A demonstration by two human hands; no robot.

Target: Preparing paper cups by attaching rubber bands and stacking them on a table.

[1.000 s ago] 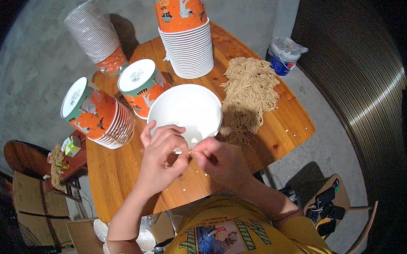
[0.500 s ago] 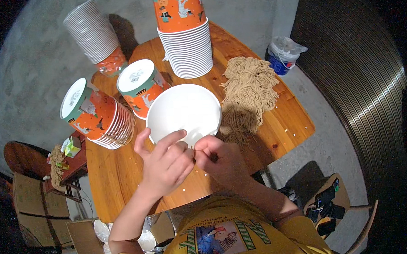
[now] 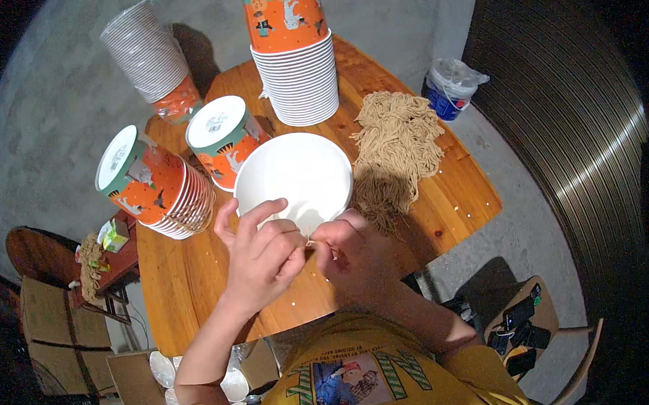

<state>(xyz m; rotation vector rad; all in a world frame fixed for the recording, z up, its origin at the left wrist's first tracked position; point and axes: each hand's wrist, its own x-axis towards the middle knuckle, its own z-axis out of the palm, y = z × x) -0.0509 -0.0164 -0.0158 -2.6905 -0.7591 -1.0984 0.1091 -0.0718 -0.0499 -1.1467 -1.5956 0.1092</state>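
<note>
A white-lined paper bucket (image 3: pixel 291 171) faces me with its mouth toward me at the middle of the wooden table. At its near rim, my left hand (image 3: pixel 263 250) is closed in a pinch, with its index and little fingers raised. Against it, my right hand (image 3: pixel 350 248) is pinched too. A small bit of beige string (image 3: pixel 310 242) shows between the two sets of fingertips; the rest is hidden by my fingers. To the right of the bucket lies a heap of beige strings (image 3: pixel 400 138), partly shaded.
Nested paper buckets (image 3: pixel 294 81) stand behind. Another stack (image 3: pixel 157 188) leans at the left, beads of string on it, beside an upturned bucket (image 3: pixel 218 122). A plastic-wrapped stack (image 3: pixel 146 54) stands far left. On the floor are a lined blue pail (image 3: pixel 447 103) and a carton (image 3: pixel 133 381).
My hands have shifted slightly at the bucket's rim. My left fingers have lifted a little, and the beige string between the fingertips shows more clearly. The bucket stays in place.
</note>
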